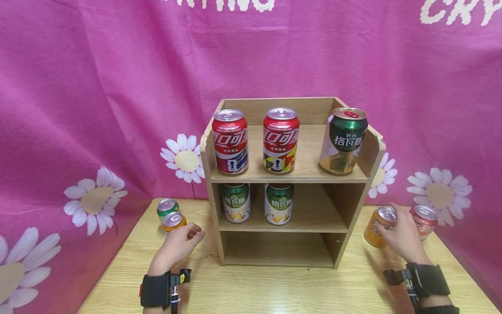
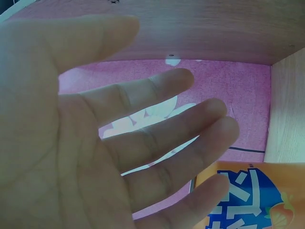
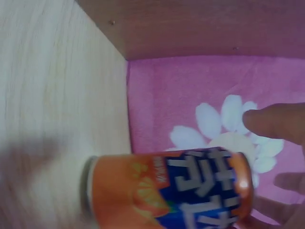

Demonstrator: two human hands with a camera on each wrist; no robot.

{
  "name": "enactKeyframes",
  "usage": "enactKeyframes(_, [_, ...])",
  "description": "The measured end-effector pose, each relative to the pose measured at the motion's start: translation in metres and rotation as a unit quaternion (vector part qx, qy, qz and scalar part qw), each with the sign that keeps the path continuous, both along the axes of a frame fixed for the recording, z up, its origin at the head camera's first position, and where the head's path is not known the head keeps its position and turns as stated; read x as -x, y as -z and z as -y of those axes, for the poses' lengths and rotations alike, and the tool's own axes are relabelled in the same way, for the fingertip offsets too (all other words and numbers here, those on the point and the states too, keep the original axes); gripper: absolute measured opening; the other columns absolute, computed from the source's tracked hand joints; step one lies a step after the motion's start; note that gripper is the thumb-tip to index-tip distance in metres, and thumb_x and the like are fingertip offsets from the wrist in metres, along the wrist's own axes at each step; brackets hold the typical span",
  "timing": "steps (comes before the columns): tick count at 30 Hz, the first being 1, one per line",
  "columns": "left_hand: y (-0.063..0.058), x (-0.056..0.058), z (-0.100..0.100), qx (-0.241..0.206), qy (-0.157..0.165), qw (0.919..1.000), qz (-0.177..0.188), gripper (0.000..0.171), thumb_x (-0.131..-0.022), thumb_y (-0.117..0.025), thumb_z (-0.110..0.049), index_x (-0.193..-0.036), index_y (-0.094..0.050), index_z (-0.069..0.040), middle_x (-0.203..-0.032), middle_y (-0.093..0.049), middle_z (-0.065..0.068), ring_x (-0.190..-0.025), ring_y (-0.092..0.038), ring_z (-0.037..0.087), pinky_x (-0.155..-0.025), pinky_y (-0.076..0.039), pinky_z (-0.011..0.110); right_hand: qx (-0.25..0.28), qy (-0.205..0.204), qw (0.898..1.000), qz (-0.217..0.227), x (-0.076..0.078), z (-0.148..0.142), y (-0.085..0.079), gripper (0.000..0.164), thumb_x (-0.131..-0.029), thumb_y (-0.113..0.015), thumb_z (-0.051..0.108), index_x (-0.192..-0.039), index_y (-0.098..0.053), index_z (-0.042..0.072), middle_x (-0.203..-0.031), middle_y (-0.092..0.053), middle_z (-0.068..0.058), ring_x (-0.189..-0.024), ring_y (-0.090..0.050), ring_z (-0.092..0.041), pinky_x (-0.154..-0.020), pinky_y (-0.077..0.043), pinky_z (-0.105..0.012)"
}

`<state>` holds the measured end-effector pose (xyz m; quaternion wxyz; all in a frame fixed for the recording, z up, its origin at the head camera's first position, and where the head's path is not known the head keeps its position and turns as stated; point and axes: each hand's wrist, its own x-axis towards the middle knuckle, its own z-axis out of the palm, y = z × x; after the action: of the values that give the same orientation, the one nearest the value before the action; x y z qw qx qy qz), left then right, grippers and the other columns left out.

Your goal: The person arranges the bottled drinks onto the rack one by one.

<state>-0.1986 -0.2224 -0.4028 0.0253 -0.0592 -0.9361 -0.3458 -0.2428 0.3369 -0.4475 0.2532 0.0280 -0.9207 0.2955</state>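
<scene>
My left hand (image 1: 178,246) hovers just right of an orange soda can (image 1: 174,222) at the table's left side. In the left wrist view its fingers (image 2: 167,119) are spread, with the can (image 2: 281,210) partly behind the little finger. A green can (image 1: 162,209) stands behind that one. On the right, my right hand (image 1: 404,231) is beside another orange soda can (image 1: 374,231). The right wrist view has the thumb (image 3: 274,124) apart from this upright can (image 3: 124,191), with the other fingers partly hidden beyond its top. Behind the hand is a red cola can (image 1: 424,224).
A wooden three-tier shelf (image 1: 288,179) stands between the hands. Two red cola cans (image 1: 230,144) and a green-gold can (image 1: 343,141) are on top. Two green-white cans (image 1: 278,205) occupy the middle tier. A pink flowered cloth (image 1: 137,87) hangs behind the wooden table (image 1: 251,292).
</scene>
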Motion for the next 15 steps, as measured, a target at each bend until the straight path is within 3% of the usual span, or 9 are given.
enactKeyframes(8, [0.001,0.0,0.001,-0.003,-0.004,1.0,0.007,0.021,-0.093,-0.059,-0.025,-0.104,-0.065,-0.008,-0.099,-0.066,0.005,-0.092,-0.06,0.023,-0.08,-0.048,0.043,0.058,0.017,0.996,0.061,0.012,-0.011,0.015,0.084,-0.081,-0.073,0.016,-0.139,-0.021,-0.015,-0.125,-0.035,-0.043,-0.11,-0.038,-0.058,-0.089,-0.031,-0.068])
enactKeyframes(15, [0.003,0.002,0.002,-0.009,-0.008,0.9998,-0.015,0.017,-0.093,-0.06,-0.022,-0.101,-0.066,-0.008,-0.096,-0.066,0.004,-0.092,-0.06,0.023,-0.081,-0.048,0.043,0.091,0.01,0.992,0.092,0.016,-0.017,0.028,0.083,-0.082,-0.073,0.014,-0.139,-0.019,-0.013,-0.124,-0.036,-0.04,-0.109,-0.04,-0.056,-0.087,-0.033,-0.067])
